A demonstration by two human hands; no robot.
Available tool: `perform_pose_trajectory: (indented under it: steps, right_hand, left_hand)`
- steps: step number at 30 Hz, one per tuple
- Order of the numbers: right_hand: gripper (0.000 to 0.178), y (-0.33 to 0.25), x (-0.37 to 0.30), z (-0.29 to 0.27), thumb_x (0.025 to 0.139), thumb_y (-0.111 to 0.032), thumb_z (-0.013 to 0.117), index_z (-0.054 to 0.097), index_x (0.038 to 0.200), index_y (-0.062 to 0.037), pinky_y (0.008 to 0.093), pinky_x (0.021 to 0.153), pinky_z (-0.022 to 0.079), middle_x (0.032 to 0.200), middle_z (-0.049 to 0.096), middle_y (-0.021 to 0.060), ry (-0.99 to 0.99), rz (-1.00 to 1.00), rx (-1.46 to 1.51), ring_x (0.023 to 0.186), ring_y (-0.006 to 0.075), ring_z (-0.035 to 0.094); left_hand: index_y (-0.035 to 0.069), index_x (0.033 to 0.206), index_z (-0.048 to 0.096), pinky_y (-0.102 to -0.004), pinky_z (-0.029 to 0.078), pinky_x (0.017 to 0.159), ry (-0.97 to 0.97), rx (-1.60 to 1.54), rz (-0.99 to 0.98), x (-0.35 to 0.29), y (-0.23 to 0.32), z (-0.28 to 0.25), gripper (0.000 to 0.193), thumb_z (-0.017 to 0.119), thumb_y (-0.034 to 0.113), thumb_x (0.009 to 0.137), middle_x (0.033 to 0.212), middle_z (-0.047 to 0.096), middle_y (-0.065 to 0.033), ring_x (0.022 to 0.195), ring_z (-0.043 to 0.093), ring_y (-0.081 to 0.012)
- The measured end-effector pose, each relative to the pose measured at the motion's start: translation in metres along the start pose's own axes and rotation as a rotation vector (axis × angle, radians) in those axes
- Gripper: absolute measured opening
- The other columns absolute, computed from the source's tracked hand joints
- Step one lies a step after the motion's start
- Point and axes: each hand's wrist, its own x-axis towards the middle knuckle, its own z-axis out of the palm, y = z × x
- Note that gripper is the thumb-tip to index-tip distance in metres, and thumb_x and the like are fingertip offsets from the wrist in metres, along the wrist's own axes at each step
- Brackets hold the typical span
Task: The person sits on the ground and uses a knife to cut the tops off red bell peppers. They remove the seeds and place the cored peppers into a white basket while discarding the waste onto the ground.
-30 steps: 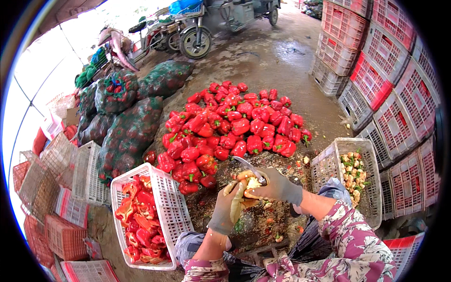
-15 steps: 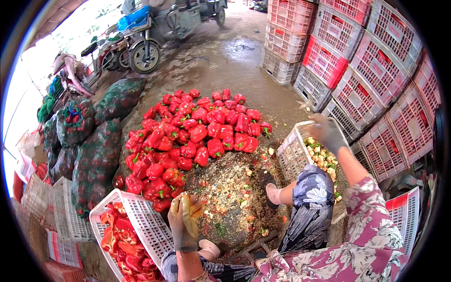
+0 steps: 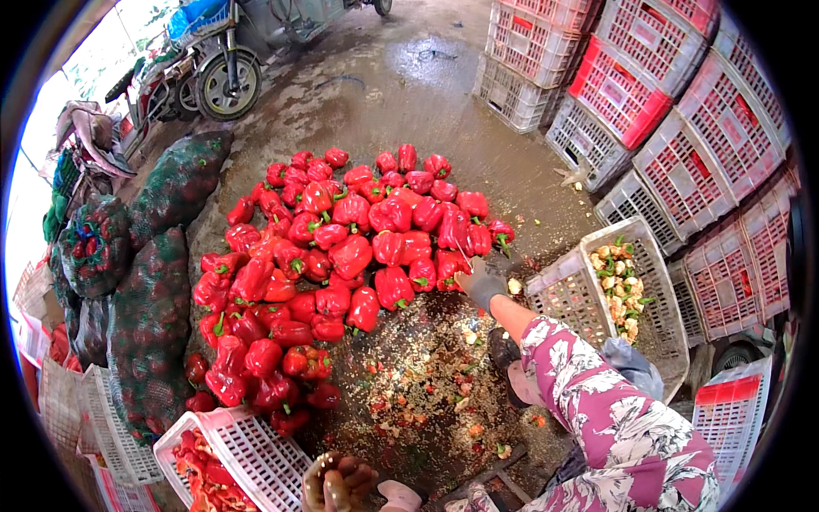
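Right hand [image 3: 488, 286], gloved, arm stretched out; fingers at a red pepper [image 3: 449, 268] on the near right edge of the pile, apparently touching it. Thin bright blade [image 3: 464, 254] shows just past the fingertips; can't tell if fingers pinch blade, pepper or both. Left hand [image 3: 338, 483] low at the picture's bottom edge: fingers loosely curled, nothing visible in them, can't tell if the tips press together.

Pepper pile [image 3: 341, 256] spreads left of the right fingers and beyond the left ones. White crate [image 3: 260, 452] of cut red peppers [image 3: 209, 482] just left of the left fingers. Second crate [image 3: 565, 294], right of the right fingers, holds pale cores [image 3: 621, 286] with green stems. Seeds and scraps [image 3: 444, 371] on the floor between the hands. Mesh sacks [image 3: 149, 328] well left of the right fingers; stacked crates [image 3: 682, 154] beyond to the right.
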Motion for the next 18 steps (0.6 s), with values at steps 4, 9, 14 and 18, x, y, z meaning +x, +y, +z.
perform_pose_trajectory:
  steps: [4,9,14,18]
  right_hand:
    - [0.081,-0.018,0.030,0.024,0.082,-0.057,0.064,0.039,0.147,-0.0148,0.0475,0.105,0.042,0.135,0.058,0.0226,0.076,0.023,-0.032,0.124,0.0394,0.057]
    - [0.087,-0.029,0.041,0.059,0.077,-0.050,0.074,0.039,0.147,-0.0131,0.0471,0.102,0.045,0.134,0.058,0.0219,0.248,-0.012,-0.056,0.124,0.0368,0.057]
    - [0.085,-0.012,0.047,0.071,0.078,-0.043,0.072,0.035,0.150,-0.0189,0.0473,0.102,0.046,0.141,0.052,0.0214,0.131,-0.013,0.067,0.128,0.0375,0.053]
    - [0.082,-0.005,0.043,0.074,0.077,-0.037,0.072,0.039,0.149,-0.0173,0.0455,0.101,0.047,0.126,0.063,0.0216,0.205,-0.012,0.155,0.121,0.0373,0.059]
  left_hand:
    - [0.006,0.128,0.055,-0.0387,0.056,0.081,0.041,-0.032,-0.069,0.015,0.001,0.004,0.031,0.054,0.024,0.103,0.111,0.067,-0.0150,0.090,0.067,-0.0264]
    - [0.008,0.129,0.055,-0.0367,0.056,0.075,0.007,-0.095,-0.078,0.028,-0.001,0.008,0.030,0.056,0.023,0.103,0.110,0.066,-0.0132,0.090,0.066,-0.0235]
    - [0.010,0.128,0.055,-0.0316,0.054,0.068,-0.030,-0.191,-0.117,0.030,-0.002,0.010,0.031,0.058,0.027,0.102,0.105,0.066,-0.0079,0.084,0.063,-0.0196]
    - [0.009,0.127,0.055,-0.0314,0.054,0.069,0.039,-0.077,-0.097,0.019,0.005,0.018,0.031,0.057,0.027,0.102,0.106,0.066,-0.0086,0.086,0.064,-0.0205]
